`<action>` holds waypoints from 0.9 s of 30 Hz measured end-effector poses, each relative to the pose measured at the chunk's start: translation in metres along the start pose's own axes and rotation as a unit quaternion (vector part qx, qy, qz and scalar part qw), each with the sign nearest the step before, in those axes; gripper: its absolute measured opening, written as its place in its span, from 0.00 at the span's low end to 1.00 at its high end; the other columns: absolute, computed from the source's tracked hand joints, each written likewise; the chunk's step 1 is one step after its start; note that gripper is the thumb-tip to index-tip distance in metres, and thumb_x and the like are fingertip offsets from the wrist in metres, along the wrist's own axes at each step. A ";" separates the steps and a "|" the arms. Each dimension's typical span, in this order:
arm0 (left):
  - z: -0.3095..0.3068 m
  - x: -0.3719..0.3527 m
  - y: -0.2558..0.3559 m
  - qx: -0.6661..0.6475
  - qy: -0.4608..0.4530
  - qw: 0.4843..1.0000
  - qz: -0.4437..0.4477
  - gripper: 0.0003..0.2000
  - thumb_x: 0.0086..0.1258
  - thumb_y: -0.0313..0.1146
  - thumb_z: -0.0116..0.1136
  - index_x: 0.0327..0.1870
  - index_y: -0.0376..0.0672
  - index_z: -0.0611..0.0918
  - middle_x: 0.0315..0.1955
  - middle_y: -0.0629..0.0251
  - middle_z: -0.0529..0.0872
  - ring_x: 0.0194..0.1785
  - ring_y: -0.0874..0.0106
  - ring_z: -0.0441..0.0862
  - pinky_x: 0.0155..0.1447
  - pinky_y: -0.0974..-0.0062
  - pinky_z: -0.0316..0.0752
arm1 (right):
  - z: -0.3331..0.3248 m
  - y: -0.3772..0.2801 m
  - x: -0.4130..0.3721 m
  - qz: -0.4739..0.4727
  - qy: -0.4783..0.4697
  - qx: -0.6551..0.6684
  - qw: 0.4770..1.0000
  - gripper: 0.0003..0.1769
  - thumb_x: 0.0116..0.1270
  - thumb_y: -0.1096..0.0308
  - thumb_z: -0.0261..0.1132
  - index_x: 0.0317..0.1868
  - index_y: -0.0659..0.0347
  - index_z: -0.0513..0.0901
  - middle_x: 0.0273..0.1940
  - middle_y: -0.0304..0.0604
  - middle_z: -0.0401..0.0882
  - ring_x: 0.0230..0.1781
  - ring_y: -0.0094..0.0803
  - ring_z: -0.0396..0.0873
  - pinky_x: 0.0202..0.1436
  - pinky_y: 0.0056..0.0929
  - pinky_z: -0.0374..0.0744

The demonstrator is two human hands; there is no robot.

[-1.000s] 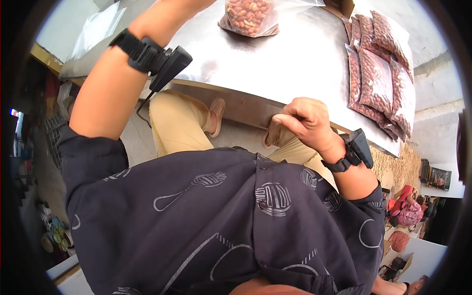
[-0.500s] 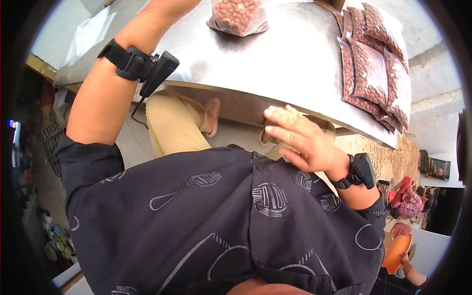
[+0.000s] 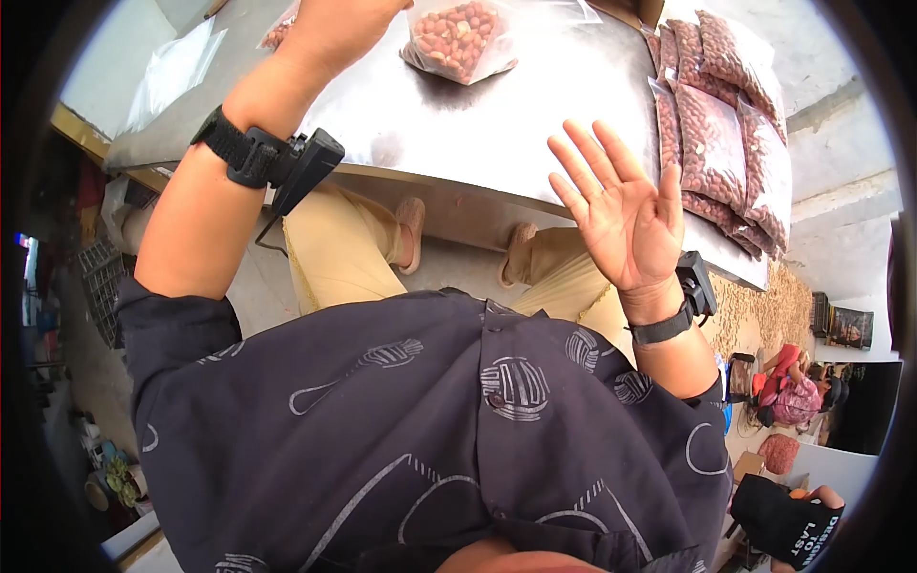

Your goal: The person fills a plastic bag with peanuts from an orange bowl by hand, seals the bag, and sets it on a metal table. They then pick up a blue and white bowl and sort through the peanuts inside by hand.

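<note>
My left hand (image 3: 349, 31) is over the table at the top edge of the view, its fingers mostly cut off by the frame. One fingertip reaches close to the upper left corner of a clear plastic bag of peanuts (image 3: 457, 43), which stands on the metal table (image 3: 382, 110). Behind my left wrist, part of another bag of peanuts (image 3: 278, 34) shows. My right hand (image 3: 626, 224) is raised in front of the table edge, palm up, fingers spread, holding nothing. To its right lies a stack of filled peanut bags (image 3: 712, 143).
Thin clear plastic bags (image 3: 177, 72) lie at the table's left end. Past the right end, loose peanuts (image 3: 764, 315) cover the floor, with people (image 3: 793, 387) farther off. Black crates (image 3: 100, 286) stand at the left. A cardboard box edge (image 3: 626, 11) shows at the top.
My right hand has risen from near my lap to the table edge and turned palm up, fingers spreading. My left hand has moved slightly right, and the peanut bag sits slightly lower in view.
</note>
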State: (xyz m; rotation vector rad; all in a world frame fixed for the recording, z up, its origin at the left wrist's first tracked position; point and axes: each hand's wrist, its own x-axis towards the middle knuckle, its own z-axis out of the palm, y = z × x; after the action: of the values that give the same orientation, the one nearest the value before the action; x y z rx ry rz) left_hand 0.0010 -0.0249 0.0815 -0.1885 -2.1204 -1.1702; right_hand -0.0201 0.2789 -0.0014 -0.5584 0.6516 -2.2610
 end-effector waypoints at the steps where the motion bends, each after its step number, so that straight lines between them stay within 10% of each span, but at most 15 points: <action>1: 0.000 -0.001 -0.001 -0.003 0.001 1.000 -0.009 0.03 0.64 0.23 0.58 0.36 0.37 0.81 0.27 0.70 0.81 0.28 0.82 0.75 0.33 0.84 0.72 | -0.001 0.001 0.002 -0.003 0.005 -0.016 1.000 0.34 0.75 0.48 0.46 0.69 0.68 0.61 0.71 0.62 0.52 0.73 0.54 0.52 0.72 0.46 0.61; 3: -0.006 -0.003 -0.025 0.009 -0.003 1.000 0.023 0.05 0.68 0.29 0.59 0.39 0.39 0.81 0.28 0.71 0.82 0.28 0.78 0.78 0.33 0.81 0.71 | -0.015 -0.005 0.006 -0.053 0.076 -0.215 0.972 0.11 0.68 0.68 0.61 0.40 0.69 0.81 0.45 0.54 0.82 0.43 0.40 0.83 0.51 0.34 0.80; 6: -0.003 -0.008 -0.009 -0.021 -0.012 0.999 0.026 0.05 0.68 0.27 0.58 0.42 0.37 0.81 0.28 0.73 0.79 0.30 0.83 0.75 0.35 0.85 0.70 | 0.000 -0.031 0.025 -0.103 0.146 -0.512 0.840 0.09 0.64 0.69 0.65 0.40 0.67 0.82 0.21 0.39 0.79 0.26 0.21 0.77 0.32 0.20 0.71; 10: -0.009 -0.003 -0.007 -0.047 -0.029 0.998 0.019 0.06 0.68 0.26 0.58 0.43 0.37 0.81 0.31 0.71 0.82 0.33 0.81 0.77 0.38 0.84 0.73 | 0.006 -0.061 0.071 -0.189 0.091 -0.672 0.710 0.28 0.55 0.70 0.71 0.57 0.61 0.76 0.43 0.41 0.83 0.49 0.28 0.77 0.54 0.29 0.74; 14: -0.013 0.006 -0.011 -0.060 -0.043 0.997 0.001 0.07 0.68 0.26 0.57 0.43 0.36 0.81 0.35 0.69 0.83 0.36 0.80 0.79 0.41 0.82 0.75 | 0.009 -0.073 0.117 -0.210 0.048 -0.767 0.605 0.22 0.55 0.66 0.71 0.50 0.63 0.81 0.44 0.44 0.83 0.49 0.34 0.78 0.53 0.30 0.75; 27: -0.029 0.035 -0.009 -0.060 -0.034 0.997 -0.031 0.06 0.70 0.26 0.56 0.43 0.37 0.81 0.27 0.72 0.80 0.27 0.84 0.74 0.32 0.87 0.70 | 0.014 -0.092 0.164 -0.320 0.029 -0.764 0.559 0.07 0.61 0.68 0.67 0.35 0.64 0.83 0.35 0.46 0.84 0.36 0.34 0.82 0.43 0.25 0.78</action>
State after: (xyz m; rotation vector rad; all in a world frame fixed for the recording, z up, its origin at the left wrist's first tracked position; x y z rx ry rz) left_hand -0.0144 -0.0598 0.1077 -0.2218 -2.1300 -1.3453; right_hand -0.1668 0.2127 0.0964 -1.6864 2.8366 -1.5736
